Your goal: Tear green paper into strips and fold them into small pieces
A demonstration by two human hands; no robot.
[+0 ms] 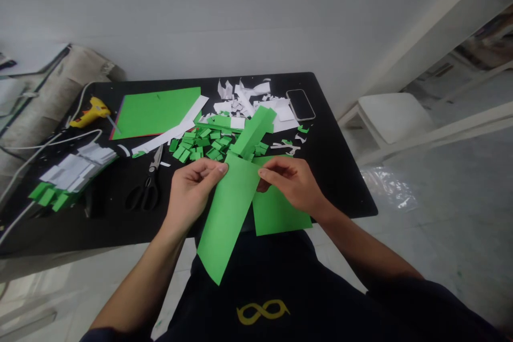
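Between my two hands a strip of green paper (230,214) hangs down toward my lap, curving slightly. My left hand (194,187) pinches its upper left corner between thumb and fingers. At the upper right corner, my right hand (290,181) grips the same strip with thumb and forefinger. Beneath my right hand another green sheet (276,214) lies over the table's front edge. Just beyond the strip's top edge are folded green strips (256,128), next to a heap of small folded green pieces (200,141).
On the black table (336,171) lie black-handled scissors (150,181), a yellow glue gun (91,112), a stack of green card (156,112), white paper scraps (244,96) and a phone (300,105). Bundled white-and-green strips (76,171) sit at left. A white stool (387,115) stands right.
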